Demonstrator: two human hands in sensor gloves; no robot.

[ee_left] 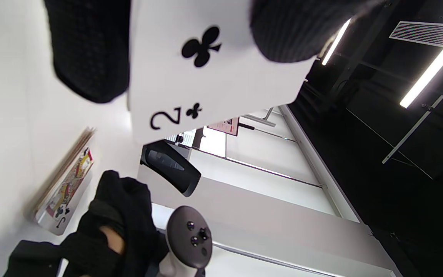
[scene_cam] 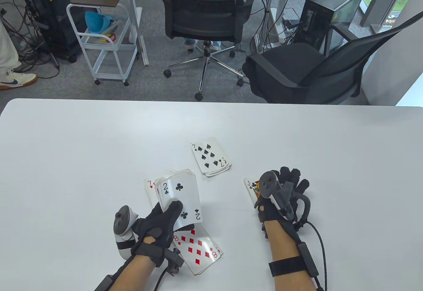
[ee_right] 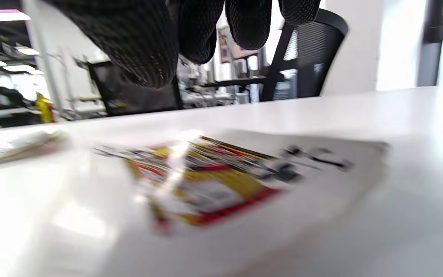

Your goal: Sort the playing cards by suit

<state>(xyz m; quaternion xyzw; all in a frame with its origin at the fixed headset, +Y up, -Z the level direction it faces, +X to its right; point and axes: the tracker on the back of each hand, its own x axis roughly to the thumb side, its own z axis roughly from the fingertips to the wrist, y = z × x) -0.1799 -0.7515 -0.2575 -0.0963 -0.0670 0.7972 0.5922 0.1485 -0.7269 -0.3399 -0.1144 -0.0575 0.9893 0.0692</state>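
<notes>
My left hand (scene_cam: 165, 218) grips the deck of cards (scene_cam: 178, 193) face up, thumb across the top card, a two of clubs (ee_left: 202, 73). Under and beside the deck lie a pile topped by the eight of diamonds (scene_cam: 198, 248) and a card showing a red seven (scene_cam: 150, 187). A pile topped by the seven of spades (scene_cam: 210, 155) lies further back. My right hand (scene_cam: 290, 185) hovers palm down, fingers loosely out, over a pile topped by the jack of clubs (scene_cam: 252, 187); the jack (ee_right: 244, 173) lies flat just below the fingertips (ee_right: 144, 46), which hold nothing.
The white table (scene_cam: 82, 155) stretches wide to the left, right and back. Beyond its far edge stand two black office chairs (scene_cam: 297, 69) and a white trolley (scene_cam: 102, 33).
</notes>
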